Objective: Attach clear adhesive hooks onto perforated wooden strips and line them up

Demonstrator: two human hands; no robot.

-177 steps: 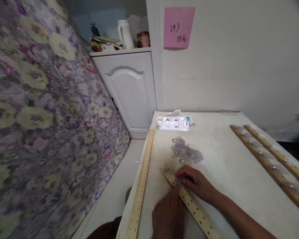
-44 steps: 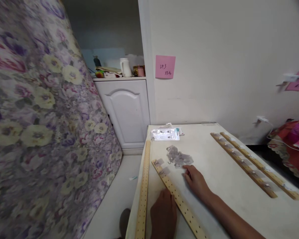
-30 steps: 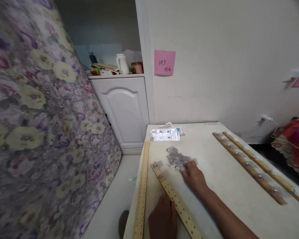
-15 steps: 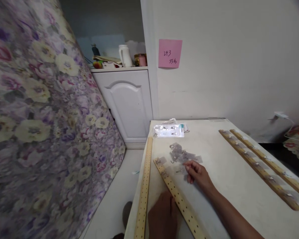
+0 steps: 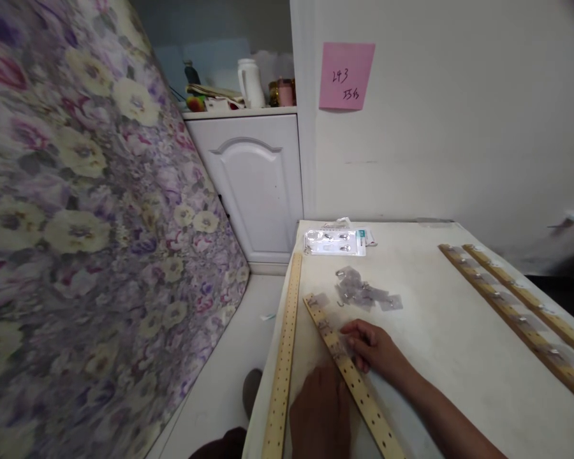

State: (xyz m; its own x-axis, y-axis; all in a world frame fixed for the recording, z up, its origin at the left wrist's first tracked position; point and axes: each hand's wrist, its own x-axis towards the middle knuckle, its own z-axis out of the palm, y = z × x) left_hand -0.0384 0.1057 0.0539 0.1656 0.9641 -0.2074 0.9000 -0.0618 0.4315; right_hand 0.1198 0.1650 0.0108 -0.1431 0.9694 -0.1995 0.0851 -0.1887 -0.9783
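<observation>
My right hand pinches a clear square adhesive hook with thumb and forefinger at the right edge of a perforated wooden strip. Other clear hooks lie along the upper end of that strip. My left hand rests against the strip's left side, dark and blurred, its fingers hard to make out. Beyond my right hand is a loose pile of clear hooks on the white table. A second perforated wooden strip lies along the table's left edge.
Two hook-lined wooden strips lie on the right of the white table. Packaged hooks sit at the back, near the wall. A floral curtain hangs at the left, beside a white cabinet.
My right hand has moved from the hook pile to the middle strip, bringing a clear hook to its edge. The left hand stays beside the strip. The view has shifted slightly.
</observation>
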